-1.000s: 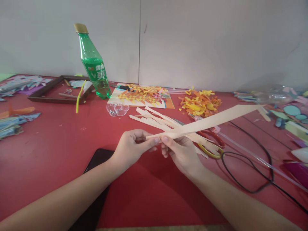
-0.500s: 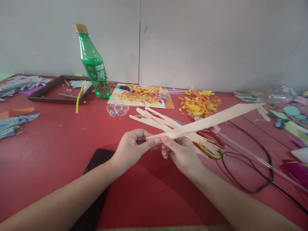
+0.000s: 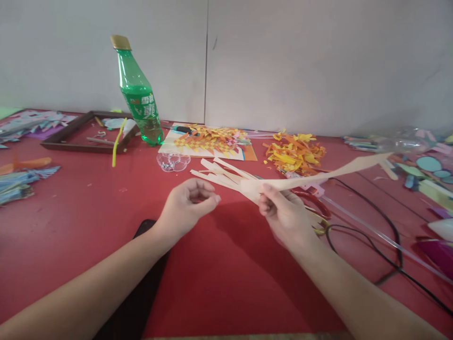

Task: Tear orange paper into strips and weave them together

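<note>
A long cream paper strip (image 3: 318,178) is pinched between the thumb and fingers of my right hand (image 3: 286,212). Its far end reaches up to the right. My left hand (image 3: 186,203) hovers left of the strip with fingers loosely curled, the thumb a little apart from them and nothing visible in between. Behind both hands, several cut cream paper strips (image 3: 222,177) lie in a loose pile on the red table (image 3: 212,283). Scissors with red and yellow handles (image 3: 320,205) rest partly hidden behind my right hand.
A green bottle (image 3: 139,101) stands beside a brown frame (image 3: 67,146). Yellow and orange paper scraps (image 3: 295,151) lie near the wall. A black cord (image 3: 392,226) loops at right. A dark flat object (image 3: 145,278) lies under my left forearm. A clear flower-shaped dish (image 3: 173,162) sits mid-left.
My left hand has let go of the strip and moved left. My right hand has shifted right and slightly up, still holding the strip, which now bends more.
</note>
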A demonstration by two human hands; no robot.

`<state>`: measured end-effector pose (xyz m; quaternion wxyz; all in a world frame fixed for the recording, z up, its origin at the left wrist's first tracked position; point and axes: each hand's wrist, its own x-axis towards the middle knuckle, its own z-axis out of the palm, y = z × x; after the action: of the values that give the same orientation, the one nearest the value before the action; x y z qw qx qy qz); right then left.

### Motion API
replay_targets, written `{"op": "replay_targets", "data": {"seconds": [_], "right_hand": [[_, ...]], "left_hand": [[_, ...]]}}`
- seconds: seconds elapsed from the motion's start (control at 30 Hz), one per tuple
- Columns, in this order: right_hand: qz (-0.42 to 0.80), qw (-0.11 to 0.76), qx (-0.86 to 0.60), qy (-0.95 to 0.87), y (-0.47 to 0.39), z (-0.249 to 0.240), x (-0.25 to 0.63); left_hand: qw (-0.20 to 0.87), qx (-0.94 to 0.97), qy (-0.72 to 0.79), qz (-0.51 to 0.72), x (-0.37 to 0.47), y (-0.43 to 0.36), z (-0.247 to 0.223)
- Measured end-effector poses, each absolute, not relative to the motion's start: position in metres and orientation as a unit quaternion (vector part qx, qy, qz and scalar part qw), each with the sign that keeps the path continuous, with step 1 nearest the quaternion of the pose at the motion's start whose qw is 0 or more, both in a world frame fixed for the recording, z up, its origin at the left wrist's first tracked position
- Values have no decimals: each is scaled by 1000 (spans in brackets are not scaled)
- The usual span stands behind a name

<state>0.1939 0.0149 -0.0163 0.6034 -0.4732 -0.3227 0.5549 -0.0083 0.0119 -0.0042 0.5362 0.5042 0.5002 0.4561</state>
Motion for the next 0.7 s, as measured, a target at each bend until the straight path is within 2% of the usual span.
{"op": "replay_targets", "data": {"seconds": [0.13,0.27,0.37,0.53,0.7], "right_hand": [[554,589,-478,-343,13,-18,195],[576,496,-469,-450,-2,-21,183],[557,456,-464,-516,-8,-19,177],[562,471,-478,-484,-5,-18,178],[545,562,-494,-378,10,-17,190]], "left_hand": [[572,493,468,459,-6,12,-4],[621,526,454,363,2,4,-3],[617,542,448,354,3,0,-5],[607,537,442,384,2,1,-6],[605,464,463,452,-3,8,-5]]}}
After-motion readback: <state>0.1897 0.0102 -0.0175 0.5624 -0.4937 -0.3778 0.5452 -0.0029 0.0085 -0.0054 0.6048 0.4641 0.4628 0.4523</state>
